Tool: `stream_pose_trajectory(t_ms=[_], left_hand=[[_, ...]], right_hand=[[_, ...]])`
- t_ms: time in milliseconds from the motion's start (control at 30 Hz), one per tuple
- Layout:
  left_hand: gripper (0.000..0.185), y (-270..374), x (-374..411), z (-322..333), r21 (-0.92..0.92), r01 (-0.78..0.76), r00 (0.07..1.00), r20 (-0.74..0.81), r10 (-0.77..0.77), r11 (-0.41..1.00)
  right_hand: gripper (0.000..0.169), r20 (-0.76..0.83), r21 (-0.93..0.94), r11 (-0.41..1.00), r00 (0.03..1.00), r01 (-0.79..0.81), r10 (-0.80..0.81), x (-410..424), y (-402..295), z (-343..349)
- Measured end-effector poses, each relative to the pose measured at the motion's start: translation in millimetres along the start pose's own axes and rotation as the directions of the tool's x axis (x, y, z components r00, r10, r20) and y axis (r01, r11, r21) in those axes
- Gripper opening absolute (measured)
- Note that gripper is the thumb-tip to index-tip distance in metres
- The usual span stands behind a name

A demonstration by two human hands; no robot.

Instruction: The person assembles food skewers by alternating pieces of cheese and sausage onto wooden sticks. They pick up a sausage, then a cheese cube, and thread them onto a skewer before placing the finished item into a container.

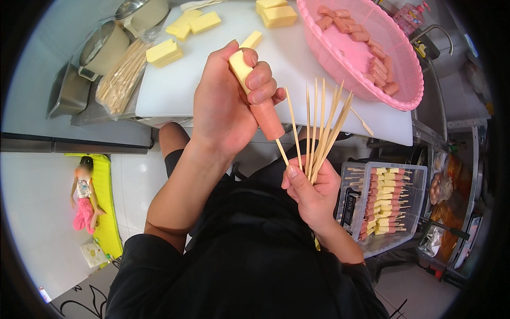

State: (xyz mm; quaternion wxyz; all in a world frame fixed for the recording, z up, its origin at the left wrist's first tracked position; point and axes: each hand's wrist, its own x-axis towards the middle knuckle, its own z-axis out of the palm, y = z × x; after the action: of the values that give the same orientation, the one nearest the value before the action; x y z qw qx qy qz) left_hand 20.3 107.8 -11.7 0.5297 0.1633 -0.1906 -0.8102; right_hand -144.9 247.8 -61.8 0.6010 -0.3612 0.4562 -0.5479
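Note:
My left hand (235,95) is closed around a pale yellow block (240,69) with a pink sausage piece (267,119) directly below it. A wooden skewer (282,151) runs out of the sausage's lower end. My right hand (312,183) pinches that skewer between thumb and finger and also holds a fan of bare pointed skewers (324,127). More yellow blocks (164,52) lie on the white board (171,93), with others near its far edge. At the right a pink plastic basket (414,93) holds several sausage pieces (376,50).
Wrapped skewers (121,77), pots (101,50) and a metal container (71,87) stand left of the board. A clear plastic box (414,235) of filled skewers is at my right. A faucet (438,30) is at far right. A person (84,191) is on a yellow mat (105,207) at left.

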Motion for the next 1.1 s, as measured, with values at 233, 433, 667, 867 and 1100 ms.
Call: stream_pose_trajectory(t_ms=[233, 433, 667, 867, 1100], left_hand=[[0.031, -11, -5, 1, -0.002, -0.014, 0.998, -0.065, 0.014, 1.0], [0.03, -19, -10, 6, 0.021, -0.076, 0.993, -0.088, 0.078, 0.997], [0.029, -27, -13, 12, 0.026, -0.085, 0.991, -0.099, 0.087, 0.996], [0.029, -39, -9, 10, 0.0, -0.044, 0.998, -0.048, 0.044, 0.999], [0.031, -66, -9, 20, 0.126, -0.012, 0.999, 0.045, 0.006, 0.992]], right_hand=[[0.01, 0.012, 0.012, 1.0, 1.0, 0.004, -0.004, 6, -5, 7], [0.009, 0.018, 0.016, 1.0, 1.0, 0.012, -0.012, 11, -10, 12], [0.008, 0.023, 0.03, 0.999, 1.0, -0.015, 0.015, 15, -15, 13], [0.009, 0.035, 0.04, 0.999, 0.999, 0.008, -0.009, 16, -18, 3], [0.015, -0.05, 0.044, 0.986, 0.986, 0.162, -0.16, 5, -16, -15]])
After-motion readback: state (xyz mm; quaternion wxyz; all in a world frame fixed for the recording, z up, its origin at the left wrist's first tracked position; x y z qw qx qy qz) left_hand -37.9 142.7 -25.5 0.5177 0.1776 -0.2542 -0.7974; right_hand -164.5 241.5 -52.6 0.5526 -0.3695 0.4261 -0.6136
